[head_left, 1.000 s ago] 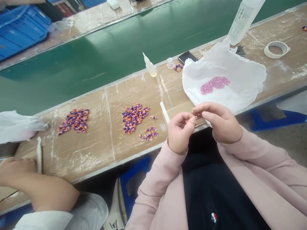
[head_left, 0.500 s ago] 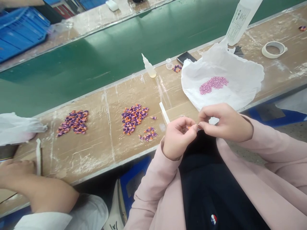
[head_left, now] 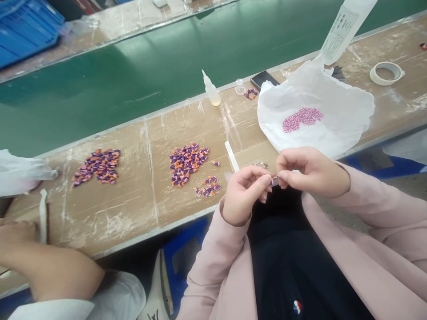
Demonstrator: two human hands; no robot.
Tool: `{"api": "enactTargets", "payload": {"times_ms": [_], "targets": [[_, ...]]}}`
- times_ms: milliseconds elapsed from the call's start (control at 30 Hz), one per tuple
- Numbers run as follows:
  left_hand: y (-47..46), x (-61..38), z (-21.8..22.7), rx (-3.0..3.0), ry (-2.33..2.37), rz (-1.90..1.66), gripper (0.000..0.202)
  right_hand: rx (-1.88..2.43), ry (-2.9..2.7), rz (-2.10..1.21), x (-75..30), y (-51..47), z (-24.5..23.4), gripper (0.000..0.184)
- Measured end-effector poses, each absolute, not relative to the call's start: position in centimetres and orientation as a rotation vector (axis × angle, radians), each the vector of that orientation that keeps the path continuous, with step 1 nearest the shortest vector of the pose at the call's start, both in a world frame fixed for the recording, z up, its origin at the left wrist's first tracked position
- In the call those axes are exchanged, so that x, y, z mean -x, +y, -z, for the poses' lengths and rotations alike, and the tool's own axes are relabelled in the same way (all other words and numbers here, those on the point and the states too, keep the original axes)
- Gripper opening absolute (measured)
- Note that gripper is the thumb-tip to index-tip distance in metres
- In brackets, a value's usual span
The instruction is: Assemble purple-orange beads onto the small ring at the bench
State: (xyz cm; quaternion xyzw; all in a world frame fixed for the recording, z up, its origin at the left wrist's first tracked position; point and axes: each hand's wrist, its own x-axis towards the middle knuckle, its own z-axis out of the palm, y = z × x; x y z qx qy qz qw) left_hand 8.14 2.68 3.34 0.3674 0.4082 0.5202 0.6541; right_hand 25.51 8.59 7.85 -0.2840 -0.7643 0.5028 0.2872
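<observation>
My left hand (head_left: 243,192) and my right hand (head_left: 308,171) meet at the near edge of the workbench (head_left: 133,195), fingertips pinched together on a tiny purple and orange piece (head_left: 274,178). Both hands are closed on it. Just left of them lie a large pile of purple and orange pieces (head_left: 187,162) and a smaller cluster (head_left: 207,186). Behind my right hand a crumpled white sheet (head_left: 333,111) carries a heap of small pink beads (head_left: 302,119). A white stick (head_left: 231,156) lies on the bench by my left hand.
A small glue bottle (head_left: 211,90), a clear cap (head_left: 239,86), a phone (head_left: 264,79), a tall white bottle (head_left: 345,27) and a tape roll (head_left: 385,72) stand at the back. A co-worker's arm (head_left: 43,262) rests at left near another pile (head_left: 96,165). A green conveyor belt (head_left: 150,66) runs behind.
My hands have dropped slightly toward me and stayed pinched together on the small piece. The co-worker's hand has slid a little left.
</observation>
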Motion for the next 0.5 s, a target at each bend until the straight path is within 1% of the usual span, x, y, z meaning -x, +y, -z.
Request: {"api": "enactTargets", "payload": {"times_ms": [167, 267, 333, 400, 500], "targets": [[2.8, -7.4, -3.4, -0.782, 0.876, -1.055, 0.034, 0.591, -2.344, -0.734, -24.6, 9.2, -7.9, 0.015], [2.9, -7.1, -3.3, -0.734, 0.853, -0.984, 0.038, 0.468, -2.461, -0.554, -24.3, 9.5, -8.1, 0.018], [2.8, -6.9, -3.1, -0.726, 0.838, -0.975, 0.038, 0.425, -2.500, -0.532, -24.2, 9.7, -8.1, 0.018], [2.7, -6.8, -3.1, -0.805, 0.871, -1.047, 0.035, 0.438, -2.473, -0.600, -24.2, 9.6, -8.0, 0.017], [2.3, -6.6, -3.5, -1.195, 1.067, -1.286, 0.024, 0.575, -2.309, -0.892, -24.3, 9.2, -7.9, 0.013]]}}
